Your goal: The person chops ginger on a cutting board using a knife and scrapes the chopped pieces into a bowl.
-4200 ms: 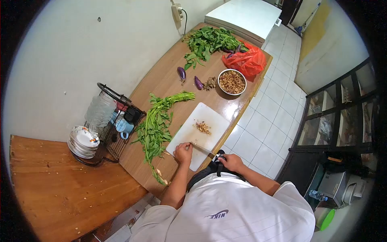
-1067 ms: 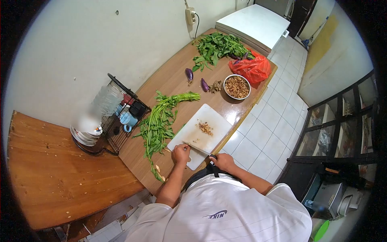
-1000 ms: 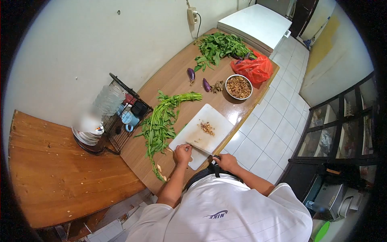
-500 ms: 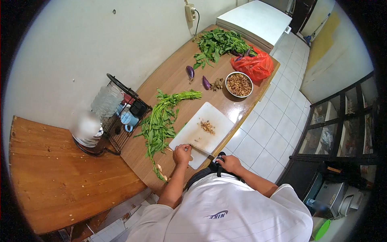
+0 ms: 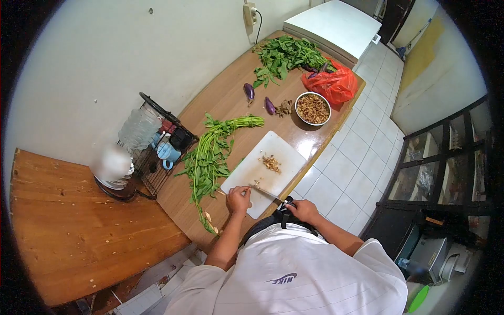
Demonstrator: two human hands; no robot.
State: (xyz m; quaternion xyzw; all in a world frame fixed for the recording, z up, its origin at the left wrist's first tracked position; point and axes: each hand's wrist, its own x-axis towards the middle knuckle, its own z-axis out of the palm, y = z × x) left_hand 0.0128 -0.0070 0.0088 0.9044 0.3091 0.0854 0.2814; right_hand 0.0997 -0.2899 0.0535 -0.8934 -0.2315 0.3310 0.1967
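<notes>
On the white cutting board [image 5: 286, 176] lies a small pile of chopped brown pieces [image 5: 271, 164], with a few bits nearer to me. My right hand [image 5: 303, 210] grips the black handle of a knife [image 5: 273, 196] at the board's near right edge. Its blade reaches left across the board, the tip close to my left fingers. My left hand [image 5: 239, 199] is closed in a pinch over the board's near left part; what the fingertips hold is too small to name. Beside the board on the left lies a bunch of leafy greens [image 5: 207, 160].
A metal bowl [image 5: 313, 109] of brown chopped pieces stands farther back, near a red plastic bag [image 5: 338, 85]. Two eggplants [image 5: 249, 92] and more greens [image 5: 289, 55] lie behind. A dish rack [image 5: 149, 165] with cups and a blue mug [image 5: 168, 154] stands left.
The knife has turned a little, showing more of its blade, and my right hand has risen slightly with it. My left hand stays nearly in place, still pinching.
</notes>
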